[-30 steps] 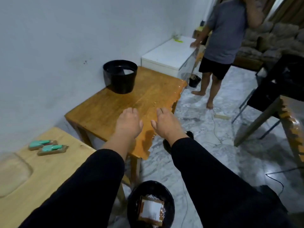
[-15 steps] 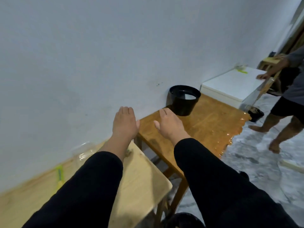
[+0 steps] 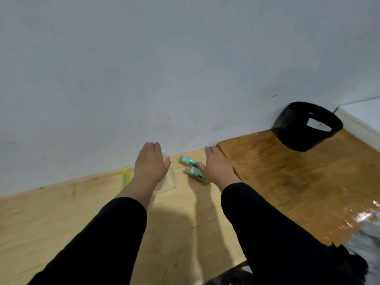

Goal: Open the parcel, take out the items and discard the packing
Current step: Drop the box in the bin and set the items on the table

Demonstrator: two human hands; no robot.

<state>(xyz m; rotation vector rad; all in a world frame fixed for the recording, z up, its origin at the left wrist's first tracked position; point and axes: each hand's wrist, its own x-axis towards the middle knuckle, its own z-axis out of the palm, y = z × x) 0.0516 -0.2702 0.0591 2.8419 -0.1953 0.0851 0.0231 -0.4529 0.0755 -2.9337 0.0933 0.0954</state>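
Both hands are held out flat over the pale wooden table (image 3: 51, 212), palms down, fingers stretched and loosely together, gripping nothing. The left hand (image 3: 151, 164) hovers above a clear plastic piece (image 3: 167, 183) that lies on the table near the wall; whether the palm touches it I cannot tell. The right hand (image 3: 219, 166) is just beside two small items with mint-green tops on brown bases (image 3: 193, 170), lying side by side at a slant; its thumb side seems to meet the nearer one, though contact is not clear. Black sleeves (image 3: 107, 243) cover both forearms. To the left of the left wrist a thin yellow-green strip-like thing (image 3: 125, 178) lies close to the wall. To the right, a darker, glossy wooden table (image 3: 298, 182) butts against the pale one, and on its far corner, against the grey wall (image 3: 164, 58), stands a black bucket (image 3: 306, 128) with something pale inside. No parcel wrapping shows on either table.
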